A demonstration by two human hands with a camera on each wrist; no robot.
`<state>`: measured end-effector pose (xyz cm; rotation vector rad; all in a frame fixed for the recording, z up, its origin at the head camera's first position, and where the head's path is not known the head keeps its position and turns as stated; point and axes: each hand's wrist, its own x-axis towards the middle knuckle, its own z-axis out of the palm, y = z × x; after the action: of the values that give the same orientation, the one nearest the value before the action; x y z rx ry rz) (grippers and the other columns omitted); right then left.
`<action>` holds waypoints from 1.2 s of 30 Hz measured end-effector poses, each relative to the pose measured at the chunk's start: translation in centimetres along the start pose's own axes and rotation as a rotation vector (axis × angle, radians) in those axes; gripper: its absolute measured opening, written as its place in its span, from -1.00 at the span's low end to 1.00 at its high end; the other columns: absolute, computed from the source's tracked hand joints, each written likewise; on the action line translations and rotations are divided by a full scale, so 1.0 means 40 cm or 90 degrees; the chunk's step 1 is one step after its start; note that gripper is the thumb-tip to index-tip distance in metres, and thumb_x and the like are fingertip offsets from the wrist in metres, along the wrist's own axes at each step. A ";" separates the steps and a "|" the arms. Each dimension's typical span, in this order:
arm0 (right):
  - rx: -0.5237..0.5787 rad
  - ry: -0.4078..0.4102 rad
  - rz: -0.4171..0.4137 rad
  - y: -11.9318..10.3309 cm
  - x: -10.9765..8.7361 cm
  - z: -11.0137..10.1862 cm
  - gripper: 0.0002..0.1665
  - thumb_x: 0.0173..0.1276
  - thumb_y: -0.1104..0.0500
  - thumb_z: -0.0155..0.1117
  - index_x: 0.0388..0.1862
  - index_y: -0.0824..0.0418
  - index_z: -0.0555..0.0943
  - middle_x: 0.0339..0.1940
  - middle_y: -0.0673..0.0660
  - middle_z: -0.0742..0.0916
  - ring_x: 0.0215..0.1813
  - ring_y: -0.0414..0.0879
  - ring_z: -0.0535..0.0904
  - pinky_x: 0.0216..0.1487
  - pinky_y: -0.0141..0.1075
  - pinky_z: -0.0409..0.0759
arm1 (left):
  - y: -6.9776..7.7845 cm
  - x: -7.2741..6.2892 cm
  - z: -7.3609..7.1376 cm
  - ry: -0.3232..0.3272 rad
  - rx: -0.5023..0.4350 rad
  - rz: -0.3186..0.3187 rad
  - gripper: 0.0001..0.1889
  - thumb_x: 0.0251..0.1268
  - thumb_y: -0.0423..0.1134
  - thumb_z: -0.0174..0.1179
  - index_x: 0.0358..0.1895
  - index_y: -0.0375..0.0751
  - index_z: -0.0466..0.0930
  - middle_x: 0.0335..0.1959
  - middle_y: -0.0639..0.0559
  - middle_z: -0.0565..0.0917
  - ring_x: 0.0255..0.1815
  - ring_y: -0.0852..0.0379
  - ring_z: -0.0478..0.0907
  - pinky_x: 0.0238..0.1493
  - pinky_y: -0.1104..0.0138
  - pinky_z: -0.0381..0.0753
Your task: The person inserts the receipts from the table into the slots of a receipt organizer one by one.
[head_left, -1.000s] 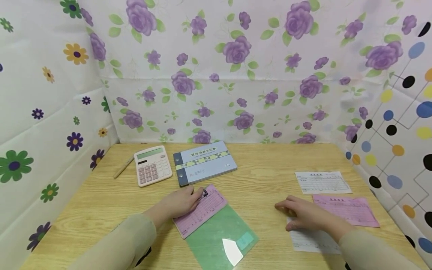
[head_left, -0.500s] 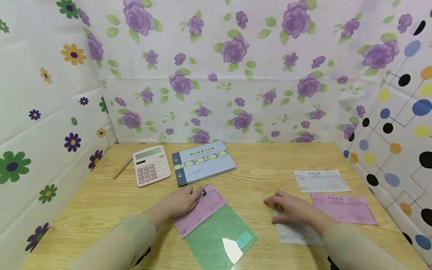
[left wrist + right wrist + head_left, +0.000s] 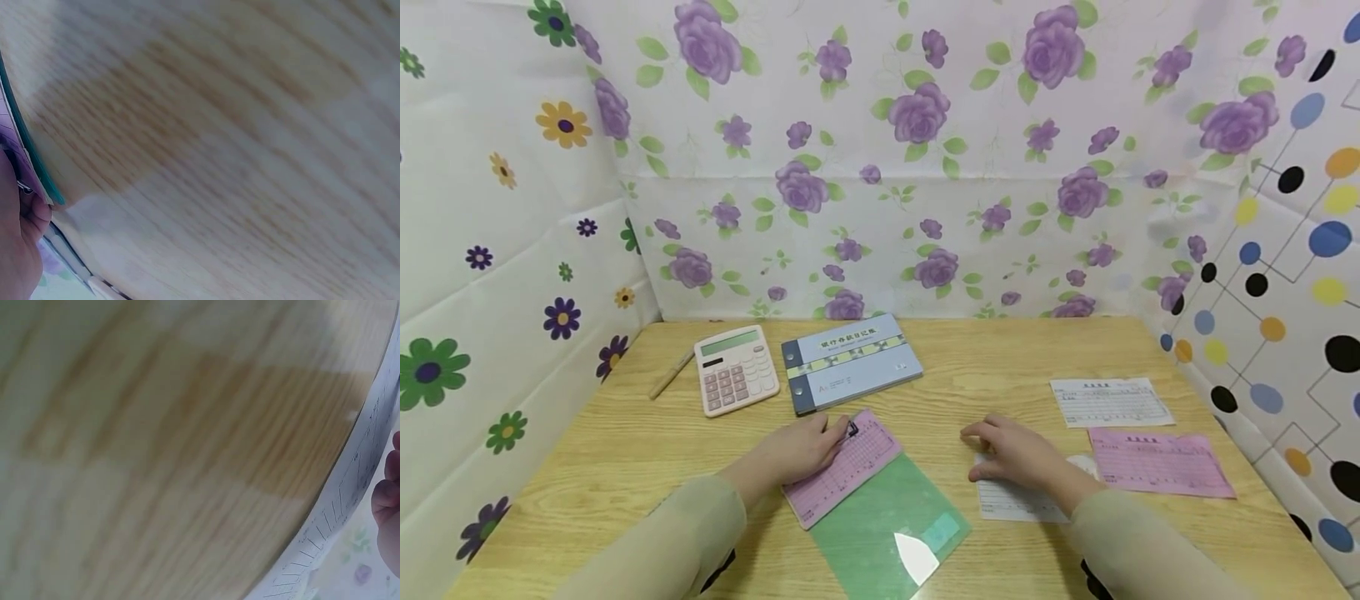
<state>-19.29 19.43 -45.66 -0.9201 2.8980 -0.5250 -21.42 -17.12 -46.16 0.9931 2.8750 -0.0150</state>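
In the head view, a green clipboard (image 3: 880,533) lies tilted, with a pink slip (image 3: 850,471) across its top under a metal clip (image 3: 852,428). My left hand (image 3: 801,450) holds the board's top left part beside that clip; the left wrist view catches its curled fingers (image 3: 37,219) at the board's edge. To the right, my right hand (image 3: 1018,450) rests over a white printed slip (image 3: 1011,504), thumb and forefinger apart. The hand covers the slip's upper part. Seen from the right wrist, the white slip (image 3: 337,506) runs in front of the fingertips (image 3: 385,495).
A pink slip (image 3: 1161,463) and another white slip (image 3: 1111,402) lie on the right of the wooden table (image 3: 985,358). Behind the clipboard are a blue ledger book (image 3: 853,362), a calculator (image 3: 737,371) and a pen (image 3: 672,372). Patterned cloth (image 3: 880,225) walls three sides.
My right hand has moved left and slightly away from me, and the white slip has slid along the table with it, off the pink slip's side. The left hand and clipboard stay put.
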 end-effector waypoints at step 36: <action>-0.030 -0.041 0.192 0.136 -0.217 -0.068 -0.30 0.03 -0.34 0.30 0.09 0.00 0.62 -0.28 0.07 0.51 -0.36 -0.09 0.41 -0.42 -0.22 0.39 | 0.000 0.006 0.002 0.007 -0.020 -0.009 -0.45 0.44 -0.01 -0.12 0.40 -0.18 0.19 -0.33 0.06 0.34 -0.42 0.19 0.33 -0.33 0.26 0.45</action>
<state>-15.56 29.35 -45.34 -0.4774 2.9229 -0.3964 -21.58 -16.97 -46.28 0.9712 2.8826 0.0357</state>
